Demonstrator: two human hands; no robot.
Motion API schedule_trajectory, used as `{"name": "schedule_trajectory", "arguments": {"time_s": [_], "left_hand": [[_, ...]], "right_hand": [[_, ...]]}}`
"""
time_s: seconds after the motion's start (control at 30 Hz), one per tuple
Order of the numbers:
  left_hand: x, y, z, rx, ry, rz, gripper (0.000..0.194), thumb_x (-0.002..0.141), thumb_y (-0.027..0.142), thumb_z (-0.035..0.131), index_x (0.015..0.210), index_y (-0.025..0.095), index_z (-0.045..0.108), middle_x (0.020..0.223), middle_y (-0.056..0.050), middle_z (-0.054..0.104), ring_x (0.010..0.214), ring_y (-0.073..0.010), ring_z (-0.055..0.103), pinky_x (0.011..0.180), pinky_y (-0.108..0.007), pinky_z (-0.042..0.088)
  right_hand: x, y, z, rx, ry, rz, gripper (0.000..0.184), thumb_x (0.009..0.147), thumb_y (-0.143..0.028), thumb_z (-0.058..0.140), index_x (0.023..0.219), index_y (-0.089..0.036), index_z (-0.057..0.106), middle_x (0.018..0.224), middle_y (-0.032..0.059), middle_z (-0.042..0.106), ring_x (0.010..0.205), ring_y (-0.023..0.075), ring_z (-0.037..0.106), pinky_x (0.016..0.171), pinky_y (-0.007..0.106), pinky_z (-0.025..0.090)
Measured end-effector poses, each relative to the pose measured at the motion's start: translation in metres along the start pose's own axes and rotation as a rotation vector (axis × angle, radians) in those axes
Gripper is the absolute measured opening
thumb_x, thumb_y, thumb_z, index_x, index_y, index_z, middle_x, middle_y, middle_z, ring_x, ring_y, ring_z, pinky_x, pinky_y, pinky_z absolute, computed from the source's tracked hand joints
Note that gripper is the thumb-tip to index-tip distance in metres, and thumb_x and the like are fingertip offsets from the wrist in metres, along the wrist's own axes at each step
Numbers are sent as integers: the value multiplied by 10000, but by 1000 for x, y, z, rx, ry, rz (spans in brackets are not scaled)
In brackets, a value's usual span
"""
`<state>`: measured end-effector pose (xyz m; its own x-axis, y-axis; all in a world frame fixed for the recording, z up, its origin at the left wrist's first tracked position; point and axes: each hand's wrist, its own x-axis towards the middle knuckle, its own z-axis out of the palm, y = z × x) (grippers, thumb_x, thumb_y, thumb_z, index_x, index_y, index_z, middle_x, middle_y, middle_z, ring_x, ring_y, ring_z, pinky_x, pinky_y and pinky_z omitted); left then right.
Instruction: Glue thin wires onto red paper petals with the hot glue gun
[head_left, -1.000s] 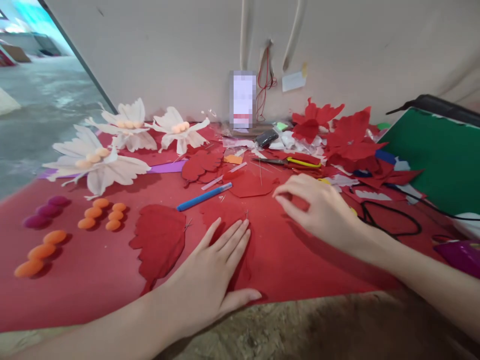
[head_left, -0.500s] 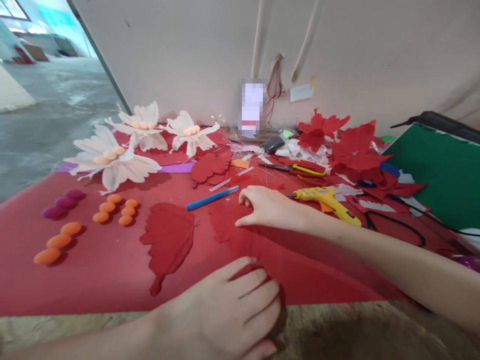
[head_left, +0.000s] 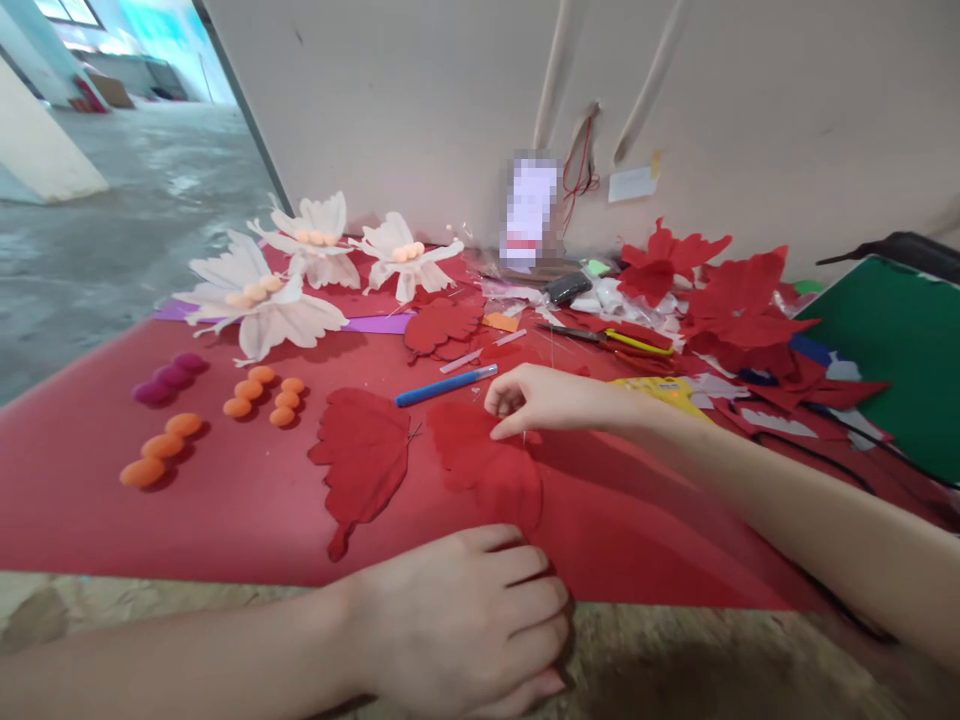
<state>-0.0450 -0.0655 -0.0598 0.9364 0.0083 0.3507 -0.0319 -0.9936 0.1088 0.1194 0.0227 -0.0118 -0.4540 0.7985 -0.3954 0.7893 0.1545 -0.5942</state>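
My right hand (head_left: 536, 400) hovers over a thin red wing-shaped fabric piece (head_left: 487, 460), thumb and fingers curled in. A thin pale line shows just below it; whether the fingers grip anything is hidden. Close to the front edge, my left hand (head_left: 487, 610) rests knuckles up with its fingers curled, their undersides out of sight. Left of the fabric piece lies a darker red butterfly wing (head_left: 361, 460) with a wired edge and thin wire ends. Beyond it is a blue pen (head_left: 446, 385). A yellow glue gun (head_left: 660, 392) is partly covered by my right forearm.
White fabric butterflies (head_left: 266, 310) stand at the back left, before them rows of orange beads (head_left: 163, 446) and purple beads (head_left: 171, 378). Yellow-handled scissors (head_left: 637, 342), red butterflies (head_left: 739, 300) and scraps lie at the back right. A green board (head_left: 892, 350) leans at the right.
The camera view has shifted, so the tabletop appears further right. My right hand's thumb and fingers have drawn closer together, and its forearm now covers more of the glue gun.
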Motion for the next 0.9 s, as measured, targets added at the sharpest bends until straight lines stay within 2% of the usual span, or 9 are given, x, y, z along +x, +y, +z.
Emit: {"name": "schedule_trajectory", "arguments": {"time_s": [0.1, 0.27, 0.43, 0.53, 0.6, 0.73, 0.83, 0.9], "left_hand": [[0, 2, -1, 30, 20, 26, 237, 901, 287, 456, 853, 129, 625, 859, -50, 668, 774, -149, 583, 809, -275, 451], [-3, 10, -2, 42, -2, 119, 164, 880, 227, 486, 823, 171, 630, 933, -38, 668, 796, -142, 588, 840, -277, 453], [-7, 12, 1, 14, -50, 107, 167, 872, 227, 473, 806, 222, 626, 976, -16, 669, 833, -139, 588, 836, -266, 465], [-7, 11, 0, 19, -41, 77, 215, 902, 264, 432, 837, 196, 626, 975, -32, 669, 838, -142, 588, 854, -274, 456], [-5, 10, -3, 56, -30, -9, 255, 919, 283, 391, 909, 169, 619, 998, -51, 665, 873, -161, 586, 897, -310, 436], [-2, 1, -8, 179, -22, -330, 383, 931, 335, 325, 1129, 86, 538, 1157, -133, 603, 1027, -274, 552, 926, -469, 416], [-3, -6, -8, 239, -80, -455, 503, 940, 411, 267, 1233, 55, 470, 1256, -190, 531, 1146, -358, 482, 888, -553, 428], [-3, -8, -8, 256, -116, -497, 546, 939, 441, 246, 1273, 53, 438, 1289, -199, 506, 1181, -378, 453, 871, -574, 438]], "right_hand": [[1, -8, -6, 44, -47, -66, 121, 680, -258, 620, 686, -145, 577, 646, -19, 585, 587, 94, 517, 582, 230, 374], [17, -29, -3, 96, -20, -138, 180, 729, -290, 601, 816, -135, 630, 818, 14, 645, 707, 99, 551, 629, 211, 400], [40, -44, 8, 36, 72, -193, 189, 785, -276, 551, 887, -142, 637, 864, 40, 662, 683, 84, 568, 608, 189, 415], [44, -44, 0, -89, 172, -206, 159, 775, -174, 535, 877, -117, 642, 874, 66, 662, 701, 98, 569, 610, 199, 405], [42, -40, -11, -184, 216, -214, 160, 750, -118, 541, 865, -108, 652, 875, 70, 662, 729, 108, 565, 629, 207, 393], [42, -23, -28, -349, 208, -222, 164, 675, -135, 642, 834, -106, 671, 857, 70, 660, 761, 139, 561, 644, 229, 373], [50, -11, -25, -425, 196, -231, 201, 636, -143, 679, 835, -119, 667, 839, 52, 653, 751, 138, 554, 638, 227, 365], [56, -5, -20, -457, 231, -241, 171, 679, -186, 654, 836, -121, 655, 856, 54, 644, 764, 141, 546, 647, 234, 361]]}}
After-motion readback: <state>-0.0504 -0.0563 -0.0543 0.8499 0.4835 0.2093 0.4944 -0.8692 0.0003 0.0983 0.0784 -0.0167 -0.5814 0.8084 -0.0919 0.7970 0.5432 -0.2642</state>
